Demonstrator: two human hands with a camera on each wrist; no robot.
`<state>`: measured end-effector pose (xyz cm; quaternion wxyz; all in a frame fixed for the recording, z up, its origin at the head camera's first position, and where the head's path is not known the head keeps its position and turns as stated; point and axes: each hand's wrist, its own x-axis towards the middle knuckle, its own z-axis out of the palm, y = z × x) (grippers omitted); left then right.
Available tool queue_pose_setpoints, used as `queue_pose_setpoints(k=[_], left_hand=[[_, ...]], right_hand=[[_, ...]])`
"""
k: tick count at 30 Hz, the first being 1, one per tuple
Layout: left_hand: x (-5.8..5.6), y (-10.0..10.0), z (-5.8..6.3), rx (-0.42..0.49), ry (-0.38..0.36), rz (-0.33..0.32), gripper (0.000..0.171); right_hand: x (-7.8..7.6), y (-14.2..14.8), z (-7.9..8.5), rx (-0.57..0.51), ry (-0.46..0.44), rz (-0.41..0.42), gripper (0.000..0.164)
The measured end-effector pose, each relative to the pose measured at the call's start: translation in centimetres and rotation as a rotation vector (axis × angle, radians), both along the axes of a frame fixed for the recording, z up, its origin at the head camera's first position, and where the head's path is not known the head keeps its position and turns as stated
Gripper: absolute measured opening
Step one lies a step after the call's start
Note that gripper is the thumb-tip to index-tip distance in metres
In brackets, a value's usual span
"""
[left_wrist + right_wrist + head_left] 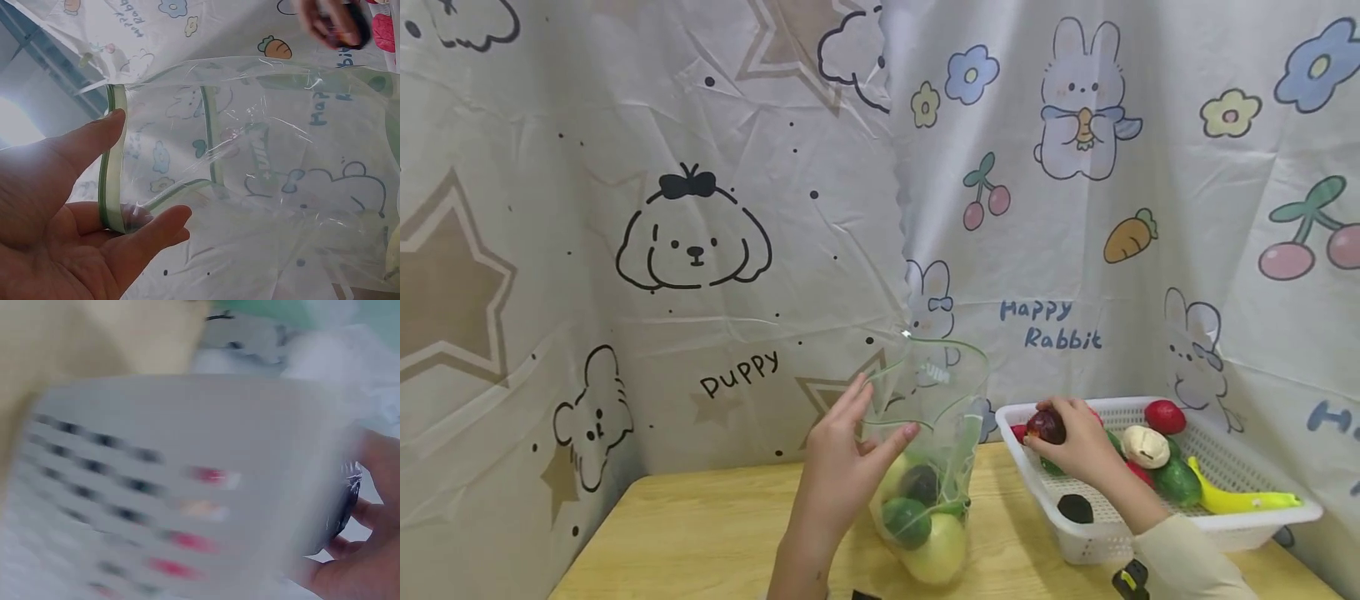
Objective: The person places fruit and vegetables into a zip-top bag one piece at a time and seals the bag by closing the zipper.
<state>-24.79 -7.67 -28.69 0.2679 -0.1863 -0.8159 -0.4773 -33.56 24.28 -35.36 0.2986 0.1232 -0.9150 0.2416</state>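
Observation:
My left hand (842, 467) holds the mouth of a clear zip bag (250, 144) at its green-edged rim, thumb on one side and fingers lower down. The bag stands on the table with its mouth spread. Inside it lie a green fruit (907, 522), a dark round one (920, 485) and a large pale yellow one (938, 550). Over the left rim of a white basket, my right hand (1082, 442) grips a dark red, shiny round fruit (1047, 427). In the right wrist view that fruit (344, 512) looks nearly black, partly hidden by the blurred basket wall.
The white perforated basket (1247, 533) on the right holds a banana (1247, 500), a white bulb-like piece (1145, 447), a red fruit (1165, 416), a dark green one (1177, 482) and a black piece (1075, 508). A printed curtain (700, 250) hangs behind the wooden table (700, 533).

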Motion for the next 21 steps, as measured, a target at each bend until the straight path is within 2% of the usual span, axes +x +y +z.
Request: queue_pose_setpoints(k=[4,9,12,16,21], left_hand=[[0.1,-0.1,0.0,-0.002,0.003,-0.008,0.083],[0.1,-0.3,0.1,0.004,0.010,-0.016,0.083],[0.1,-0.3,0.2,0.007,0.009,-0.013,0.082],[0.1,-0.3,0.2,-0.006,0.001,-0.002,0.082],[0.3,-0.4,0.3,-0.016,0.007,-0.009,0.083]], right_hand=[[2.0,-2.0,4.3,-0.023,0.081,0.068,0.048],[4.6,-5.1,10.8,-0.105,0.234,0.184,0.049],[5.8,-7.2,13.7,-0.117,0.263,0.273,0.053],[6.7,-9.7,15.3,-0.032,0.235,0.378,0.054],[6.7,-11.5,15.2,0.071,0.201,0.430,0.052]])
